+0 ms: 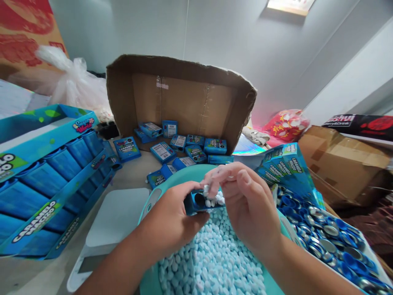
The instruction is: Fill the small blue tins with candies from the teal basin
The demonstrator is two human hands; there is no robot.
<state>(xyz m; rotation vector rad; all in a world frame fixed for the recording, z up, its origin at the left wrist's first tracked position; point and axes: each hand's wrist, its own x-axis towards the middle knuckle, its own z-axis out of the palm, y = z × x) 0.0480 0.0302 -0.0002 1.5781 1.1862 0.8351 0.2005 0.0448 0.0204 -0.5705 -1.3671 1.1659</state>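
My left hand [176, 213] is wrapped round a small blue candy box [192, 203], tilted so that its dark round opening shows. Small pale blue and white candies [215, 200] are heaped at the box's right end. Against them my right hand [245, 200] is cupped, fingers bent, with candies at the fingertips; its palm is partly hidden. Both hands are above a turquoise tub [273, 270], which holds a deep layer of pale blue candies [215, 258].
Behind the tub, several filled-looking blue boxes [162, 151] lie before an open cardboard carton [184, 96]. At left are a white scale [118, 217] and a display case [49, 192] of blue packs. Blue-and-silver caps [328, 241] fill a tray at right, beside flat blue cartons [288, 168].
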